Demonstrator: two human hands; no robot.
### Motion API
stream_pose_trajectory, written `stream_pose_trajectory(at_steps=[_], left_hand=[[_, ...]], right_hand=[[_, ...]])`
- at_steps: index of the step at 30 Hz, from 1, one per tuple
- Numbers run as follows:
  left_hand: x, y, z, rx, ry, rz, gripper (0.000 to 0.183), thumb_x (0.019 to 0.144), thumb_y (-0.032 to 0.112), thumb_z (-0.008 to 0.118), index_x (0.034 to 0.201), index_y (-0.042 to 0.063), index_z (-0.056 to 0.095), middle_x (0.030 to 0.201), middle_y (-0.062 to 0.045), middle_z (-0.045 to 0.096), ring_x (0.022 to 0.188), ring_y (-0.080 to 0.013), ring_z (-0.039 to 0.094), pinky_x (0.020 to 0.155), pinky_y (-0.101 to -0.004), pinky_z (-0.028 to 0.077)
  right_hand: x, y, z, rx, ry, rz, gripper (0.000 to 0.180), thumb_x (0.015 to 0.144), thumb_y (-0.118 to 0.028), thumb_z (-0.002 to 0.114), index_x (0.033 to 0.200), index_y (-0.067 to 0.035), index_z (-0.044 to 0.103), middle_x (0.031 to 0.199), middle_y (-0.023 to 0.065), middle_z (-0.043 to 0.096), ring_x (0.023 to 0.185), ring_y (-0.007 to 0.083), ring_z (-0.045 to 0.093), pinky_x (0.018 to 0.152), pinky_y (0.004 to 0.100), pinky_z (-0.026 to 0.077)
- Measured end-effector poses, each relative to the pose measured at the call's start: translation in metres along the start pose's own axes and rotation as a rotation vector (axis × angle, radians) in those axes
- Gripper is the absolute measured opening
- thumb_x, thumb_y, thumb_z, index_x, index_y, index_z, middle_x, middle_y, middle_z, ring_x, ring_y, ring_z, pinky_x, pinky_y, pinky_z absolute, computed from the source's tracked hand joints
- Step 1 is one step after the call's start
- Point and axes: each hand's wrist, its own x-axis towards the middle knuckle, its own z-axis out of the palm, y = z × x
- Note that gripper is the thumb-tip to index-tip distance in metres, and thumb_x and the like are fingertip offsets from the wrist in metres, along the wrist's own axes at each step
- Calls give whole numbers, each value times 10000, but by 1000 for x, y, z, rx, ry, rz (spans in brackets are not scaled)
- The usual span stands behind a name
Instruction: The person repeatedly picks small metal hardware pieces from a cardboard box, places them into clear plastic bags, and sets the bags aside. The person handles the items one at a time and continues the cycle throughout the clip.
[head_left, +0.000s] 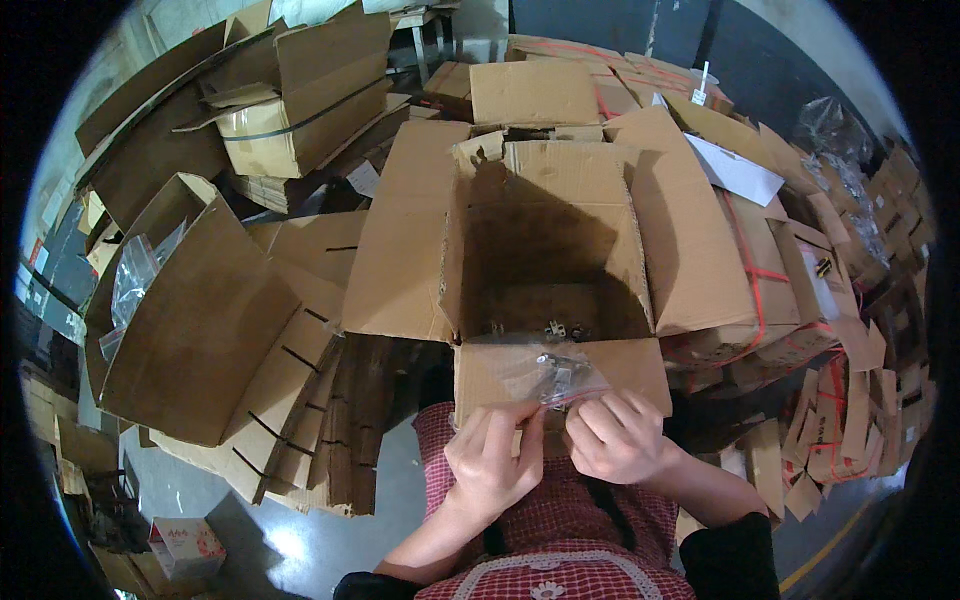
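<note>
Both hands pinch the top edge of a clear zip-lock plastic bag (559, 379), which has a reddish seal line. My left hand (495, 446) grips its left end and my right hand (615, 435) its right end, fingers curled. Small metal parts show inside the bag. It lies over the near flap (480, 367) of an open cardboard box (551, 172) standing in front of me. Several small metal pieces (556, 328) rest on the bottom of that box, partly in shadow.
At left, another cardboard box (202, 322) holds clear plastic bags (135, 277) and stands on stacked flattened cardboard (300, 375). Cartons bound with red strapping (757, 300) fill the right side. A white sheet (731, 169) lies among them. A printed carton (186, 546) sits on the floor.
</note>
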Motion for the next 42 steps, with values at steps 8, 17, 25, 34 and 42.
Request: stream_pose_trajectory(at_steps=[8, 17, 25, 34, 42], left_hand=[[-1, 3, -5, -67, 23, 9, 263, 779, -85, 799, 1010, 14, 722, 912, -115, 739, 757, -291, 709, 674, -356, 574], [-8, -11, 12, -8, 30, -118, 262, 827, -71, 800, 1045, 7, 677, 903, -121, 728, 703, -263, 708, 617, -338, 560], [-15, -32, 17, -42, 39, -74, 265, 815, -53, 818, 1022, 23, 673, 917, -120, 741, 726, -277, 726, 625, -352, 571], [-7, -36, 11, -85, -41, 68, 303, 761, -29, 833, 1011, 34, 673, 891, -122, 723, 734, -290, 716, 629, -360, 572], [-20, -44, 7, -93, -85, -32, 286, 791, -51, 816, 1023, 19, 663, 957, -134, 739, 790, -265, 735, 660, -349, 583]], right_hand=[[7, -6, -1, 2, -33, 10, 145, 649, -189, 676, 735, -93, 610, 767, 25, 480, 703, 166, 575, 618, 300, 483], [15, -11, 2, -93, -240, -2, 207, 749, -187, 718, 904, -51, 721, 831, 26, 579, 769, 155, 618, 699, 299, 488], [24, 25, 22, 186, -111, 104, 467, 814, -196, 816, 1217, -39, 640, 1108, 101, 564, 1053, 287, 599, 1026, 473, 429], [31, 51, 59, 510, -271, 288, 584, 690, -86, 898, 1193, -53, 604, 1154, 142, 586, 1089, 377, 625, 966, 458, 538], [16, 104, 53, 869, -320, 333, 775, 772, -220, 897, 1441, -61, 539, 1465, 190, 507, 1390, 367, 516, 1175, 455, 428]])
